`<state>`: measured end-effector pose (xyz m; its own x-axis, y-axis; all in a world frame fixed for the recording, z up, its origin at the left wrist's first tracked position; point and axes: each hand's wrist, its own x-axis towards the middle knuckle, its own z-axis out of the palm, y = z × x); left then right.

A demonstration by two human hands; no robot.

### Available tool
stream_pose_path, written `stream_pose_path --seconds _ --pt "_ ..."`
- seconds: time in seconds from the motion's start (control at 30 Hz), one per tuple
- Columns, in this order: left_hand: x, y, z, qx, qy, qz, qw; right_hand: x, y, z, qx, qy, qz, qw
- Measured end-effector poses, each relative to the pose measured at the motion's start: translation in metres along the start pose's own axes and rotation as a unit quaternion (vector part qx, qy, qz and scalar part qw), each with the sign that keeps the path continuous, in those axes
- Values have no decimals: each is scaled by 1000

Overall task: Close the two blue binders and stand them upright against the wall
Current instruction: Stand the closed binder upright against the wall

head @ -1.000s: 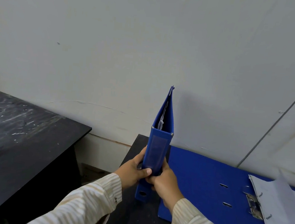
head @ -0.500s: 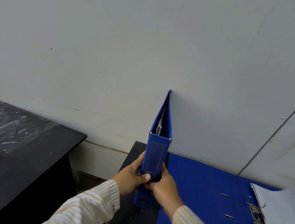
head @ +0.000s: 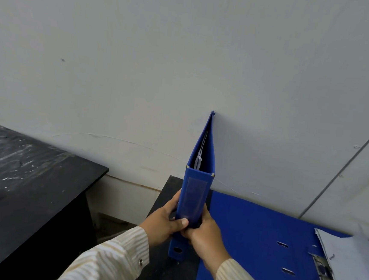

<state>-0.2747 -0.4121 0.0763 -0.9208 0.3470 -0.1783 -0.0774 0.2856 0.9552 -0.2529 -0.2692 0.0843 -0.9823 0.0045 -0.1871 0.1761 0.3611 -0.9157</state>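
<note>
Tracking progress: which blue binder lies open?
The flat binder on the right, rings and papers exposed; the upright binder, gripped by left hand and right hand, is closed.

Blue binders, black tables, cream striped sleeves, white wall

2 cream striped sleeves, cuffs seemingly snap-buttoned
</note>
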Motion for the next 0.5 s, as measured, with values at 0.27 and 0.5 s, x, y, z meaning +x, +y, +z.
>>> stream_pose_path --seconds 0.27,0.5 --pt "-3 3 1 5 2 3 1000 0 1 0 14 -4 -7 1000" --pt "-9 9 4 1 11 -5 1000 -4 5 1 16 -16 -22 1000"
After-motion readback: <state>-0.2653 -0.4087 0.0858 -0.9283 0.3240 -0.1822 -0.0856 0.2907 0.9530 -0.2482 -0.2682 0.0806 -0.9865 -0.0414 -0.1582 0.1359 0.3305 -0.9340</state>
